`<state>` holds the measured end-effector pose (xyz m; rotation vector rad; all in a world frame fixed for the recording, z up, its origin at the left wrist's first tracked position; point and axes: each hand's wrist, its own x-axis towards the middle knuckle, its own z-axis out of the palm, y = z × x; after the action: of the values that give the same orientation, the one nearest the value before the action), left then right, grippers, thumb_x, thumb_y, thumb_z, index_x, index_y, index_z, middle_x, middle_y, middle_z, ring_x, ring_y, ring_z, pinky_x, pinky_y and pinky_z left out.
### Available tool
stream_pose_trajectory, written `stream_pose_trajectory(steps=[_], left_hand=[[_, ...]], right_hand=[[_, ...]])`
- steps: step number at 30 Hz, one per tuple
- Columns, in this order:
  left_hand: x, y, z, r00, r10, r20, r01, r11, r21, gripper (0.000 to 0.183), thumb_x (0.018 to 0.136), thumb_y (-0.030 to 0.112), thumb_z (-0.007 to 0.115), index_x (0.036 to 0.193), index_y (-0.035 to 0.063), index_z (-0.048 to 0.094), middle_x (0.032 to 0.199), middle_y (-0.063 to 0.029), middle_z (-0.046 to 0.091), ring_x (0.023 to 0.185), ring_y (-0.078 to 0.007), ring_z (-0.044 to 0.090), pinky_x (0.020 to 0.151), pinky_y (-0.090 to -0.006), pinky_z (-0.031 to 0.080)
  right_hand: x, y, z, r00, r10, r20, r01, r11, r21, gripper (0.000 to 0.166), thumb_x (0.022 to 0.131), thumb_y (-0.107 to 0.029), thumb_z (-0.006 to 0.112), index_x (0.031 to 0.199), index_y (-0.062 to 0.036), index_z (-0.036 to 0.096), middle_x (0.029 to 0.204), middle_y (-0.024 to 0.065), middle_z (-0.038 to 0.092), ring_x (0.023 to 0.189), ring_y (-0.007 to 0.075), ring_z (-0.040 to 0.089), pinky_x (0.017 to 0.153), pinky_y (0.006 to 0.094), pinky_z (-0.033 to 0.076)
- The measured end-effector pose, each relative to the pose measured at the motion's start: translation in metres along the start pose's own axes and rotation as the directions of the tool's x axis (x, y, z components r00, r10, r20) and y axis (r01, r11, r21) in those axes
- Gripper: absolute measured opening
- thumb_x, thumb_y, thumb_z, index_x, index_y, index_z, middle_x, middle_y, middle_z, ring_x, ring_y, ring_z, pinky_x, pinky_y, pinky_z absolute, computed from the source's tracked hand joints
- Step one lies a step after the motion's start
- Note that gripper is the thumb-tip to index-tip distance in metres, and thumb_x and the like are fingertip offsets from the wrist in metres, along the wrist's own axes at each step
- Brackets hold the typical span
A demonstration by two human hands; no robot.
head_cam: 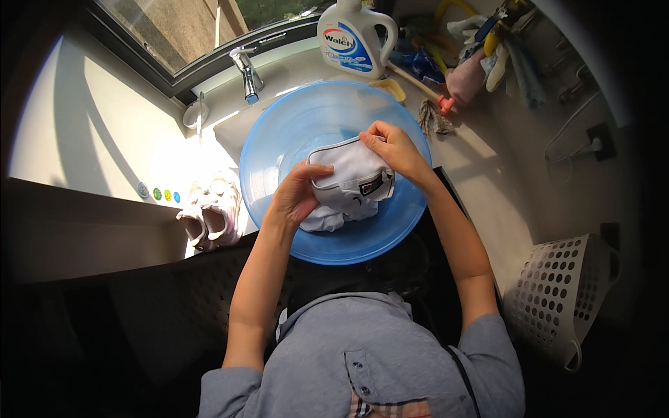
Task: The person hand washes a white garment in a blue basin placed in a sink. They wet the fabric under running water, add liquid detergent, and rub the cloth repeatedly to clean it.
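Note:
A white garment (337, 164) with thin dark piping and a dark logo patch is held up over a blue translucent plastic basin (269, 143). My left hand (299, 190) grips its left side, thumb lying on top of the cloth. At the upper right edge, the fingertips of my right hand (394, 148) pinch the piped hem. Crumpled white cloth (326, 219) rests in the basin just below; whether it belongs to the same garment I cannot tell. Folds of the fabric hide part of my left fingers.
Behind the basin stand a chrome faucet (248, 76) and a white Walch jug (351, 44). White sneakers (211, 217) sit at the left. Rags and gloves (494, 57) hang at the upper right, above a wooden-handled tool (418, 83). A perforated white laundry basket (549, 290) stands lower right.

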<state>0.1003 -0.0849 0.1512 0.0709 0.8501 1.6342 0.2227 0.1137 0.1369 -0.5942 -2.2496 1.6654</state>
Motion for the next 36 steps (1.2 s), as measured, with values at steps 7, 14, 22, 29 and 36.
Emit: stream_pose_trajectory(steps=[7, 14, 22, 29, 36], left_hand=[[0.008, -0.004, -0.036, 0.994, 0.002, -0.11, -0.032, 0.964, -0.265, 0.037, 0.088, 0.001, 0.051, 0.123, -0.012, 0.048, 0.124, -0.0232, 0.056, 0.117, -0.0342, 0.055, 0.106, -0.0472, 0.04], [0.002, 0.002, -0.037, 0.994, 0.048, -0.096, -0.078, 0.941, -0.328, 0.039, 0.094, 0.01, 0.049, 0.13, -0.0071, 0.048, 0.132, -0.0208, 0.053, 0.126, -0.0346, 0.048, 0.112, -0.0477, 0.031], [0.004, -0.006, -0.016, 0.993, 0.115, 0.004, -0.103, 0.902, -0.418, 0.041, 0.095, 0.011, 0.046, 0.131, -0.0071, 0.047, 0.135, -0.0213, 0.051, 0.129, -0.034, 0.045, 0.114, -0.0478, 0.027], [0.004, -0.016, -0.014, 0.995, 0.083, 0.06, -0.045, 0.879, -0.474, 0.044, 0.1, 0.022, 0.036, 0.137, -0.0024, 0.042, 0.138, -0.0192, 0.048, 0.129, -0.0333, 0.046, 0.11, -0.0494, 0.033], [0.007, -0.017, -0.009, 0.988, 0.106, 0.111, -0.037, 0.868, -0.495, 0.046, 0.101, 0.023, 0.034, 0.138, -0.0035, 0.039, 0.139, -0.02, 0.046, 0.13, -0.0336, 0.045, 0.112, -0.0499, 0.03]], right_hand=[[0.045, 0.04, -0.091, 0.864, -0.156, -0.478, 0.082, 0.982, -0.172, 0.011, 0.084, -0.007, 0.067, 0.09, 0.0012, 0.063, 0.075, 0.0045, 0.066, 0.07, 0.0129, 0.061, 0.066, 0.0272, 0.049], [0.058, 0.151, -0.117, 0.974, 0.011, -0.226, -0.078, 0.954, -0.288, 0.063, 0.069, -0.014, 0.079, 0.124, -0.0021, 0.052, 0.109, 0.0104, 0.057, 0.089, 0.0164, 0.053, 0.084, 0.029, 0.047], [0.066, 0.142, -0.085, 0.966, -0.115, -0.23, -0.028, 0.843, -0.537, 0.048, 0.081, -0.024, 0.068, 0.118, 0.003, 0.054, 0.113, 0.0215, 0.061, 0.11, 0.033, 0.057, 0.094, 0.0389, 0.045], [0.06, 0.082, -0.113, 0.908, -0.187, -0.375, -0.042, 0.851, -0.524, 0.052, 0.072, -0.023, 0.08, 0.112, 0.0006, 0.057, 0.108, 0.0167, 0.063, 0.103, 0.0276, 0.061, 0.088, 0.0365, 0.049], [0.012, -0.04, -0.069, 0.95, -0.31, -0.038, 0.259, 0.851, -0.457, 0.053, 0.072, -0.015, 0.077, 0.117, 0.0003, 0.054, 0.114, 0.0157, 0.058, 0.101, 0.0268, 0.061, 0.086, 0.0342, 0.048]])
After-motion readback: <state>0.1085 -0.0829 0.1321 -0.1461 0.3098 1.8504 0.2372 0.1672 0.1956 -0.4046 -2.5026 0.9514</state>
